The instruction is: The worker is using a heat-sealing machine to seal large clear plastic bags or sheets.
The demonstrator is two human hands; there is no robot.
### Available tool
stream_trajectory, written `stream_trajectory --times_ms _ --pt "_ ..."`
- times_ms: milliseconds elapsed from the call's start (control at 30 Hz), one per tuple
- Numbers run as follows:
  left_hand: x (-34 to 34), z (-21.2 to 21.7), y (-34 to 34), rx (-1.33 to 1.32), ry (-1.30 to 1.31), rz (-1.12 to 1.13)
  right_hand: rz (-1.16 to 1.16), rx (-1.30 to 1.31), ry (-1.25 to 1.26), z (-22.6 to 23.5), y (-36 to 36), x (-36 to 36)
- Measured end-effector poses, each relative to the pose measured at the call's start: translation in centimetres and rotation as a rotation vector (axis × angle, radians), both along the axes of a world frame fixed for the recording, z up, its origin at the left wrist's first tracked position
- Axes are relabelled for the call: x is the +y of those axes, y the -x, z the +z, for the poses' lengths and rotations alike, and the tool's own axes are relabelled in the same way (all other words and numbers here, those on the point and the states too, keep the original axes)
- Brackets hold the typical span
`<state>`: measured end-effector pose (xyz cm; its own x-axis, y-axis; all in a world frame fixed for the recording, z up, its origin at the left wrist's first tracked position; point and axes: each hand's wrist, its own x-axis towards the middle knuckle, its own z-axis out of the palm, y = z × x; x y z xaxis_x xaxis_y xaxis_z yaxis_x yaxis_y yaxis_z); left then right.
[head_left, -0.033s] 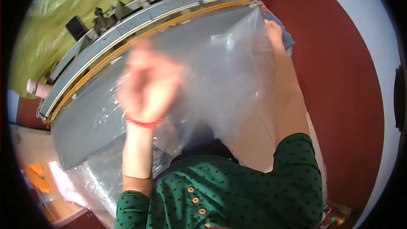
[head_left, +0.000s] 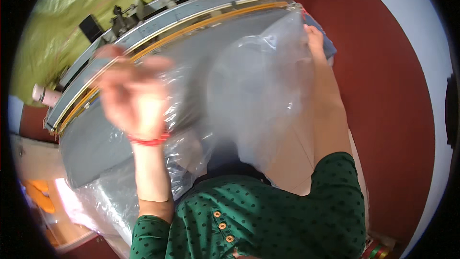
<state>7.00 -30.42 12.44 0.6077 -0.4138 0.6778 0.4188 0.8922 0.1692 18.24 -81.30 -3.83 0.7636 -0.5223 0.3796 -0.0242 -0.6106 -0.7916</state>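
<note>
A large clear plastic sheet [head_left: 258, 81] stretches, loose and wrinkled, over a grey surface [head_left: 96, 144] in front of me. At the far right, my right hand [head_left: 314, 38] has its fingers curled on the sheet's edge, near the end of the long metal frame. My left hand [head_left: 134, 93], with a red bracelet [head_left: 148, 140] at the wrist, is raised over the left part of the sheet. Motion smears it, but its thumb and fingers stand apart and nothing shows in them.
The curved grey metal frame [head_left: 191, 12] with an orange strip [head_left: 211, 19] runs along the far side. A black box [head_left: 91, 29] and a pink bottle [head_left: 46, 95] sit by it. Yellow-green plastic sheeting [head_left: 72, 14] lies beyond. Dark red floor [head_left: 383, 91] spreads at right.
My left hand has moved left, toward the metal frame, and its fingers are more spread. The plastic sheet has shifted and billows differently. My right hand stays at the sheet's edge.
</note>
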Motion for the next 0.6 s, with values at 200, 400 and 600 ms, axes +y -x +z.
stream_trajectory --times_ms 200,400,600 --pt "2.8 -7.2 7.9 -0.051 -1.432 0.738 -0.168 0.087 0.207 1.2 0.2 1.4" --pt "-1.7 -13.4 13.9 -0.506 -1.601 0.235 -0.074 0.116 0.228 1.7 -0.9 3.3" --pt "13.7 -1.8 10.7 0.297 0.018 0.180 -0.101 0.086 0.267 1.0 0.4 2.0"
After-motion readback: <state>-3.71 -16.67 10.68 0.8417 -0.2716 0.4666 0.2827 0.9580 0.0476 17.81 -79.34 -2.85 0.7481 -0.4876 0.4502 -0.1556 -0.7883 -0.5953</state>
